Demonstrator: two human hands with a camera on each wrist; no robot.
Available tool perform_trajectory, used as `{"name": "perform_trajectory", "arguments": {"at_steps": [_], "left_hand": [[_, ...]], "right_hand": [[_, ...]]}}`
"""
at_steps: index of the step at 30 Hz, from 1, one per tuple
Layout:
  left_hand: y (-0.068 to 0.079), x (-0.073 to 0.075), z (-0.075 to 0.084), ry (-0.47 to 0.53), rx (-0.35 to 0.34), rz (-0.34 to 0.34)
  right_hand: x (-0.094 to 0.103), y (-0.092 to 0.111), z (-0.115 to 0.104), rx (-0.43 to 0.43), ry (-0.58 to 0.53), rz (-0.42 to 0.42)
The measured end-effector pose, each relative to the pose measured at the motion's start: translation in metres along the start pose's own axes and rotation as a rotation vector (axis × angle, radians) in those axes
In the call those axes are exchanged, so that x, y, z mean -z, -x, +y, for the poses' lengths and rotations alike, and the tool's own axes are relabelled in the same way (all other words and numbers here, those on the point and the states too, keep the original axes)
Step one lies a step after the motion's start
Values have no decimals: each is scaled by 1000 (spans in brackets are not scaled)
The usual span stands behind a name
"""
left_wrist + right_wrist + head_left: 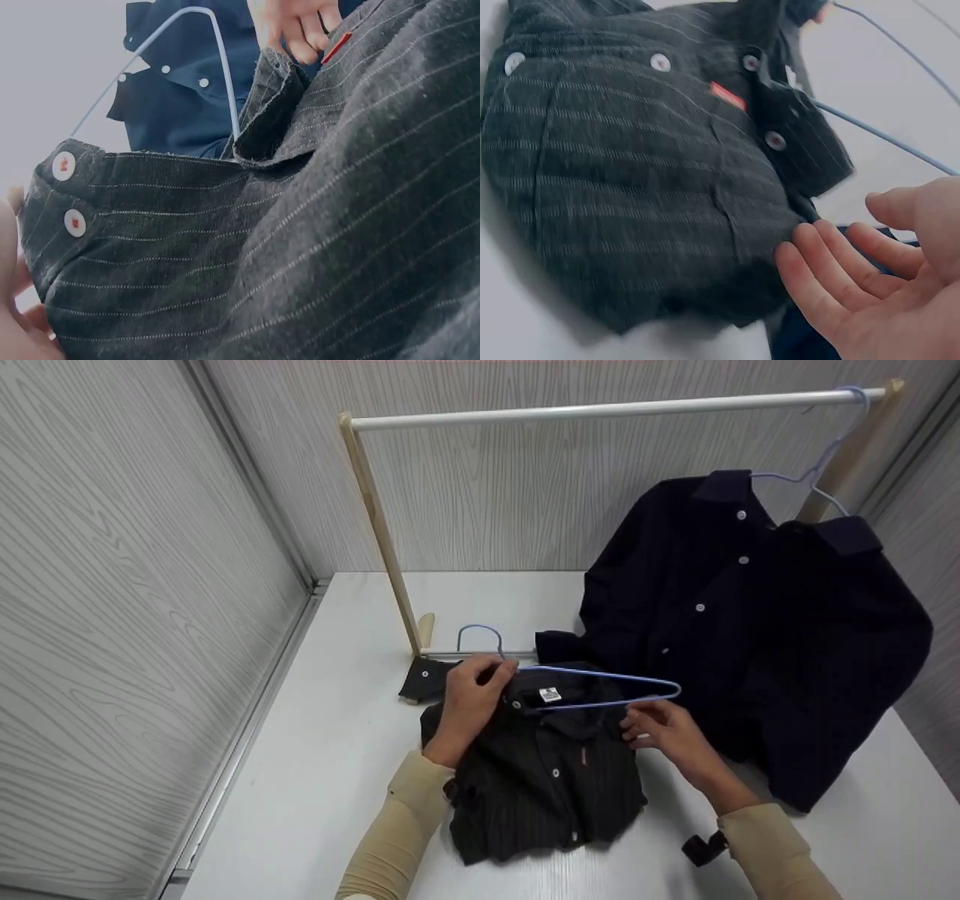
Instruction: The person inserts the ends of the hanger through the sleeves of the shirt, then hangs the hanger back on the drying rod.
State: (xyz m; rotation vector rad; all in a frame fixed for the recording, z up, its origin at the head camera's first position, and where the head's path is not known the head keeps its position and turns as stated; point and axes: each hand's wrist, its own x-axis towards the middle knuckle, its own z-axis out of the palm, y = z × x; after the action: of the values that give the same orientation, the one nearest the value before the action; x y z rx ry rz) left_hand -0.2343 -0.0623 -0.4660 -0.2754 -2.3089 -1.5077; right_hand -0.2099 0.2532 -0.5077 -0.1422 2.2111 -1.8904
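A dark pinstriped shirt [540,780] with white buttons and a small red tag lies on the white table, collar toward the rack. My left hand [472,697] pinches its collar together with a blue hanger [600,672], right where the hook meets the arms. One hanger arm goes into the shirt on the left; the other lies bare above the right side of the collar. Beside that bare end is my right hand [664,731], fingers loosely extended. In the right wrist view its fingertips [799,251] touch the edge of the shirt.
Behind the shirt stands a rack with a white rail [600,411] and wooden posts [382,532]. A navy shirt [750,622] hangs at its right end on another blue hanger [817,465], its lower part spread on the table [300,780]. Patterned panels [135,585] enclose the table.
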Motion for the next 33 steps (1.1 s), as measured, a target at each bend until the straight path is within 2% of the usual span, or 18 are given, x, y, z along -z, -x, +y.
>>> {"name": "perform_trajectory", "arguments": {"at_steps": [8, 11, 17, 20, 25, 29, 33], "left_hand": [[2, 0, 2, 7, -34, 36], [2, 1, 1, 5, -50, 28], [1, 6, -5, -30, -77, 23], [1, 8, -6, -52, -98, 20], [1, 6, -6, -136, -121, -30], [2, 4, -3, -204, -96, -63], [2, 2, -1, -247, -102, -54]], "right_hand": [[-31, -22, -10, -38, 102, 51], [-33, -27, -9, -53, 126, 26], [-20, -26, -10, -75, 47, -18], [-11, -23, -17, -44, 26, 14], [1, -21, -32, 19, 57, 85], [7, -18, -43, 42, 92, 131], [9, -14, -51, 74, 116, 170]]}}
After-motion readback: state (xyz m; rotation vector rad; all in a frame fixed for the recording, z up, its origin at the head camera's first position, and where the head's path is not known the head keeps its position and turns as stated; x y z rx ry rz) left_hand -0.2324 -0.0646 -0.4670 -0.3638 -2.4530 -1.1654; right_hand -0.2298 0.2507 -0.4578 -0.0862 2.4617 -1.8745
